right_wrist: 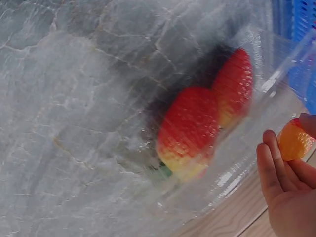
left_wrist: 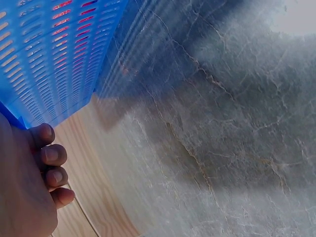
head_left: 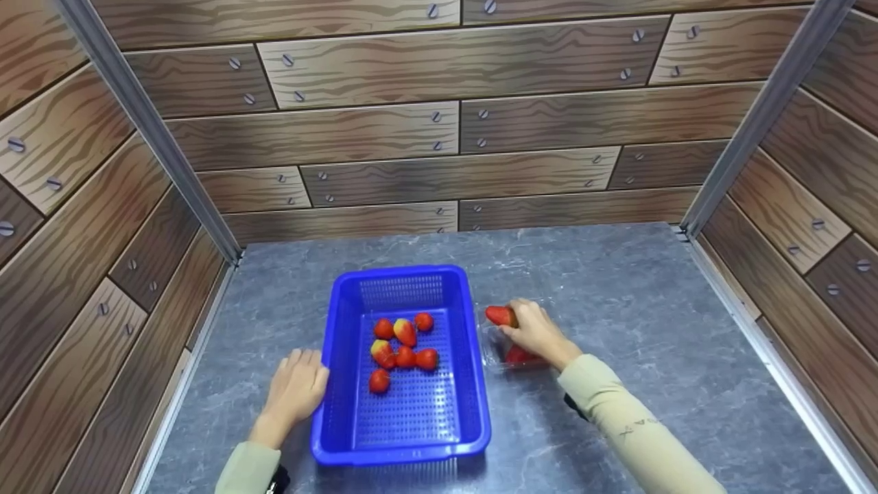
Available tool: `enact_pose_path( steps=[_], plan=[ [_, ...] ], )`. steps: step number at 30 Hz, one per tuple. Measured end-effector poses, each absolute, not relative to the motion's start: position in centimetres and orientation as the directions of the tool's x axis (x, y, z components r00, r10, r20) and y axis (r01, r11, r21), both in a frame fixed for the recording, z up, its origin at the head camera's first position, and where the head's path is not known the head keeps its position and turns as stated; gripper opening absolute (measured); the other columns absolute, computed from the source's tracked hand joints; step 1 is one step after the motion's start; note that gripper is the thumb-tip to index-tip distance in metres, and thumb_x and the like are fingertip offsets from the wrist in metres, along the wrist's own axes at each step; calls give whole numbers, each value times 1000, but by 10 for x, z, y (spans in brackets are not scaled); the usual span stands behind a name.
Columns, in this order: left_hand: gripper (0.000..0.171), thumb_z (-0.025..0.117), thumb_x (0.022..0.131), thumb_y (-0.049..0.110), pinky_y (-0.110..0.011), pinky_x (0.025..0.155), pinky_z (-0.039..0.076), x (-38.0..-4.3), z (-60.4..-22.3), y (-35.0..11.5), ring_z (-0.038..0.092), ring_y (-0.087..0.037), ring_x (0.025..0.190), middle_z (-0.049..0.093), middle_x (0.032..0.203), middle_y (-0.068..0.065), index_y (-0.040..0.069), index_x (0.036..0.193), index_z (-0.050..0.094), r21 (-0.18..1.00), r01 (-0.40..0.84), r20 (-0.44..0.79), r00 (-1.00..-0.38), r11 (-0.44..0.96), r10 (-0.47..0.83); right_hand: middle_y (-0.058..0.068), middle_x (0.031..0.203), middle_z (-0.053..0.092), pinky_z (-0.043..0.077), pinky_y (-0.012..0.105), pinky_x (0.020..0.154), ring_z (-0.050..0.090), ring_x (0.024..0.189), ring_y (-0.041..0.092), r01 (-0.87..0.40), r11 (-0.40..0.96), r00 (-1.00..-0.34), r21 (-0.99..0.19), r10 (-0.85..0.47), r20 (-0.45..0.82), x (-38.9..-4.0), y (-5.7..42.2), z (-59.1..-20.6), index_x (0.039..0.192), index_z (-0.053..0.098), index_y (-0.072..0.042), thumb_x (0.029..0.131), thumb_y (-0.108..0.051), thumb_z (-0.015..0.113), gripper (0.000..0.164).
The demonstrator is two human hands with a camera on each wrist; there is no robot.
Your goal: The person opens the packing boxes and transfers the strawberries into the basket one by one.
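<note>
Right hand [head_left: 535, 335] pinches one strawberry [head_left: 499, 315] between thumb and fingers, above a clear plastic box [right_wrist: 242, 163] that stands just beside the right side of the blue basket [head_left: 401, 455]. Left hand [head_left: 298, 384] has its fingers curled at the basket's left rim and seems to hold it steady. Seven more strawberries [head_left: 405, 333] lie loosely grouped on the basket floor, mostly toward its far half. Two others [right_wrist: 187, 128] show through the clear plastic in the right wrist view. The step in hand looks like passing a single strawberry between box and basket, most likely out of the box. That calls for a light, sure pinch, enough height to pass the box wall and the basket rim, and a gentle release over bare basket floor.
</note>
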State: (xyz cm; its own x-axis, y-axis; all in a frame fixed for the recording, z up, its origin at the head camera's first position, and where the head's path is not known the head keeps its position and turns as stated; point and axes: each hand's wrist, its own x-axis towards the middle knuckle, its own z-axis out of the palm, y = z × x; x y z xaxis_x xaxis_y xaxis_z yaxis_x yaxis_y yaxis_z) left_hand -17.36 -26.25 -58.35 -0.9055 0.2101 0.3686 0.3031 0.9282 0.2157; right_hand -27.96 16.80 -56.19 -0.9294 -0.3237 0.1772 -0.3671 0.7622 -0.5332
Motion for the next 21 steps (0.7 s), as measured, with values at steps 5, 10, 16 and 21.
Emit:
enact_pose_path(
  steps=[5,10,16,21],
  plan=[
    [13,47,92,11,-48,74,41,-175,-583,-262,52,-36,85,56,83,-15,3,86,55,212,306,374,-903,928,212,17,94,65,54,39,64,63,75,28,-395,742,-918,-542,-334,212,-277,166,-551,106,65,9,77,-6,78,35],
    [14,47,92,11,-48,74,41,-175,-584,-263,53,-36,86,58,85,-15,2,87,56,216,304,371,-905,928,210,18,93,68,52,37,62,62,73,24,-450,704,-893,-549,-358,272,-271,162,-541,105,67,7,76,-5,78,34],
    [14,48,92,11,-49,75,42,-175,-584,-264,53,-36,86,58,84,-16,1,88,57,209,306,376,-902,929,212,15,89,68,50,35,59,60,70,21,-506,674,-862,-538,-389,324,-261,155,-530,102,68,5,76,-6,79,31],
    [14,47,92,11,-49,74,42,-174,-585,-264,52,-36,84,56,82,-15,2,86,56,212,313,385,-897,926,215,13,91,68,51,35,62,60,73,21,-537,652,-843,-535,-409,348,-254,146,-523,102,69,3,75,-9,80,32]
  ],
)
